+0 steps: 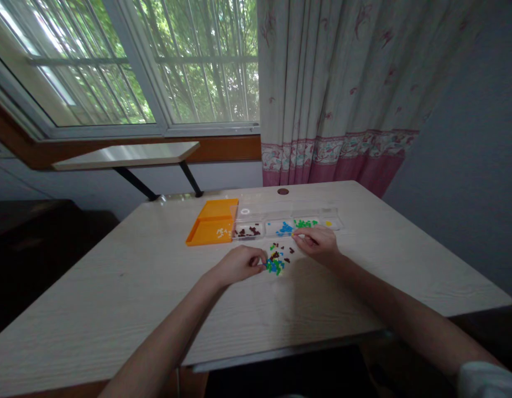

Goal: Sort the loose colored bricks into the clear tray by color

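— Daylight through the barred window (pixel 206 61), a pale desk (pixel 127 309) below, and there's the pile of small coloured pieces (pixel 276 266) between both hands!
— And the left hand (pixel 238 264) is right at its left edge, fingers curled, thumb near forefinger. Gripping anything? Can't tell.
— The other one?
— It's the right hand (pixel 320 243) that's nearer the clear compartment tray (pixel 265 228), stretching left to right just beyond the pile. Forearm slanting in, thumb and forefinger pinching what looks like a small yellow piece (pixel 293 234)!
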The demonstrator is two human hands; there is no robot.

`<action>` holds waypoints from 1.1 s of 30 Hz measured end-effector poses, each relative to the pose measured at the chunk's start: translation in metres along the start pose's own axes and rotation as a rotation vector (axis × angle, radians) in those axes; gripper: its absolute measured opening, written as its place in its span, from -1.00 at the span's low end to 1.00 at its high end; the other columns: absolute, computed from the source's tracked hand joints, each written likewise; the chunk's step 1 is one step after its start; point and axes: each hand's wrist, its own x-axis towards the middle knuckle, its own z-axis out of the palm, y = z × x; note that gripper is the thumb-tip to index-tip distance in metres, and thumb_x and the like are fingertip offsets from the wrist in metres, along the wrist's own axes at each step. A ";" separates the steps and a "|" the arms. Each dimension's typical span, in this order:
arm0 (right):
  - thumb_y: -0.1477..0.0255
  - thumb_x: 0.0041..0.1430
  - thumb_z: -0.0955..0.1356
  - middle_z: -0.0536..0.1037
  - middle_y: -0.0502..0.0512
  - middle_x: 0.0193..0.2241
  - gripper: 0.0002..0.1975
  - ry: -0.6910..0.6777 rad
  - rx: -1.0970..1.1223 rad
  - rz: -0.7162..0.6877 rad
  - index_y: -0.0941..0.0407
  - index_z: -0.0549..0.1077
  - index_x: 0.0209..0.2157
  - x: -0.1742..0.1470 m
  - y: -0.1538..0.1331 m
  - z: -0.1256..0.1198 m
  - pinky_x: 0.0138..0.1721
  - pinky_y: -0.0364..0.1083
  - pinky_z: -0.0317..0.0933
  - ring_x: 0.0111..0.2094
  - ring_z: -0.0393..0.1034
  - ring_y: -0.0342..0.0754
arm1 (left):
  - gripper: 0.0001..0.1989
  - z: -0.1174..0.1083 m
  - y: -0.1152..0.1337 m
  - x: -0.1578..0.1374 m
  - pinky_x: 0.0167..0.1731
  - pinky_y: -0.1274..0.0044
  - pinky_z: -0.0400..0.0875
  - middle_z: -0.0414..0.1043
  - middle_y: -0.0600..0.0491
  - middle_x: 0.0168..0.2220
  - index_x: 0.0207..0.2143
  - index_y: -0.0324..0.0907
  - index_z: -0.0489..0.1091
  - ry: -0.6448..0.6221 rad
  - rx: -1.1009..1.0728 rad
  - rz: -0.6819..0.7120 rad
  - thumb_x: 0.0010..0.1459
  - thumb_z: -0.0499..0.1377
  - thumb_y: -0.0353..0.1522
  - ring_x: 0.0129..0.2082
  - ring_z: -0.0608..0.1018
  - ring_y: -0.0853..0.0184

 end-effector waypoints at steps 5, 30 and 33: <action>0.35 0.10 0.31 0.31 -0.12 -0.80 -0.81 0.014 0.004 -0.034 0.09 0.50 -0.51 0.002 -0.001 -0.002 -0.56 -0.23 0.07 -0.73 0.16 -0.27 | -0.85 0.000 -0.001 0.000 -0.62 0.67 0.02 0.22 0.16 -0.66 -0.40 -0.19 0.45 0.024 0.017 0.023 0.00 0.12 -0.35 -0.65 0.23 0.49; 0.32 0.07 0.25 0.54 0.08 -0.48 -0.76 -0.711 -0.425 0.536 0.06 0.51 -0.34 0.008 0.120 -0.066 -0.50 -0.18 0.01 -0.48 0.35 -0.08 | -0.80 -0.008 -0.003 -0.003 -0.52 0.67 0.19 0.41 0.10 -0.52 -0.37 -0.20 0.43 0.046 0.248 0.033 0.02 0.02 -0.46 -0.56 0.38 0.46; 0.31 0.09 0.23 0.52 0.08 -0.52 -0.73 -0.706 -0.380 0.510 0.07 0.51 -0.30 0.012 0.108 -0.059 -0.51 -0.18 0.00 -0.51 0.33 -0.10 | -0.79 -0.008 -0.003 -0.003 -0.50 0.66 0.21 0.42 0.09 -0.51 -0.34 -0.19 0.43 0.039 0.277 0.027 0.03 0.02 -0.45 -0.54 0.41 0.44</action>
